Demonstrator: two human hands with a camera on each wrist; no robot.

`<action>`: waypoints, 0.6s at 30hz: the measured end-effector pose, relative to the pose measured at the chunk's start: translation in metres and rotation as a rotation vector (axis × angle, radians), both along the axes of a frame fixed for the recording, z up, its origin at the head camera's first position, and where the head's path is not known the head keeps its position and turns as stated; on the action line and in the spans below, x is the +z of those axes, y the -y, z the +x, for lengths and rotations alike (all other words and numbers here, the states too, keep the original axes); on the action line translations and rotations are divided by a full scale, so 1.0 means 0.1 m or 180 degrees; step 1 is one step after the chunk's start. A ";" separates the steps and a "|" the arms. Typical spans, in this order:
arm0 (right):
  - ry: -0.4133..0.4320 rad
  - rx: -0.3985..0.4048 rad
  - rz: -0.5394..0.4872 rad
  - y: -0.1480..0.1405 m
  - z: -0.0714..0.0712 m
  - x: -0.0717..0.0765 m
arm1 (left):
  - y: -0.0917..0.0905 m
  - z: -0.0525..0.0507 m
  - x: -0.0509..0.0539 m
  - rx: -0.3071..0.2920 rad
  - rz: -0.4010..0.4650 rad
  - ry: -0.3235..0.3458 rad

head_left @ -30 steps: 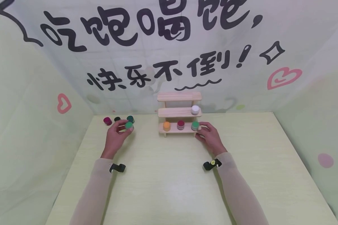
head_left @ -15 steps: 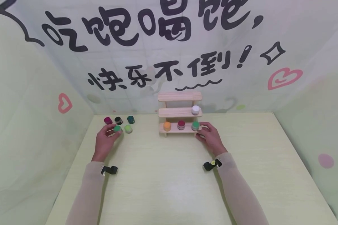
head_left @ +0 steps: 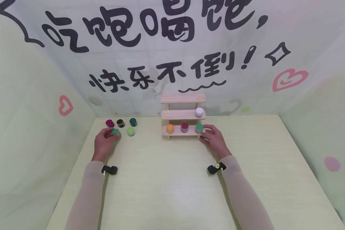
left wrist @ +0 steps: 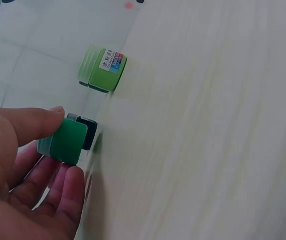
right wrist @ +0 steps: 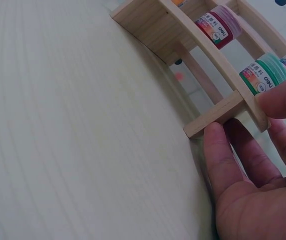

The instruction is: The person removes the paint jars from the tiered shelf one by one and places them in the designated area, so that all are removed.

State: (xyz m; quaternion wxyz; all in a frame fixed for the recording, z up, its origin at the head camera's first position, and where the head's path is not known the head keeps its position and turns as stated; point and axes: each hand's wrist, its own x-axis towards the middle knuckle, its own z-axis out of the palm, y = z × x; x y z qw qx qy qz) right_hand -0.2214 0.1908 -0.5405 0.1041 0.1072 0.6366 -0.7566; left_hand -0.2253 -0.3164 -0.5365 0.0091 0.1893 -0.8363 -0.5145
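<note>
At the table's left side, my left hand [head_left: 103,144] pinches a green paint jar [left wrist: 68,142] between thumb and fingers, just in front of a black jar [head_left: 120,123]. A light green jar [head_left: 130,131] stands a little to the right. My right hand [head_left: 216,141] grips the right end of a three-tier wooden rack [right wrist: 218,117], thumb on the lowest shelf's end and fingers at its leg. That shelf holds an orange jar [head_left: 170,128], a red jar [right wrist: 219,27] and another green jar [right wrist: 263,75]. On the middle shelf's right end sits a white jar [head_left: 199,112].
A magenta jar [head_left: 110,123] and a teal jar [head_left: 133,122] stand at the back left of the table [head_left: 166,179]. A printed cloth backdrop [head_left: 149,57] rises right behind the rack, with cloth at both sides too.
My left hand has moved left with the green jar, away from the light green jar, which now shows in full along with the black one. My right hand keeps its place on the rack.
</note>
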 end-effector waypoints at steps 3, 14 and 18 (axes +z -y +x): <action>-0.0009 0.0004 -0.0015 0.00 -0.01 0.00 | 0.00 -0.05 -0.02 0.0019 0.0002 0.0008; 0.0013 0.0028 -0.0002 0.01 0.02 0.04 | -0.02 -0.09 -0.08 -0.0006 -0.0153 -0.0083; 0.0005 0.0035 -0.0005 0.01 0.03 0.04 | -0.02 -0.09 -0.09 -0.0046 -0.0181 -0.0109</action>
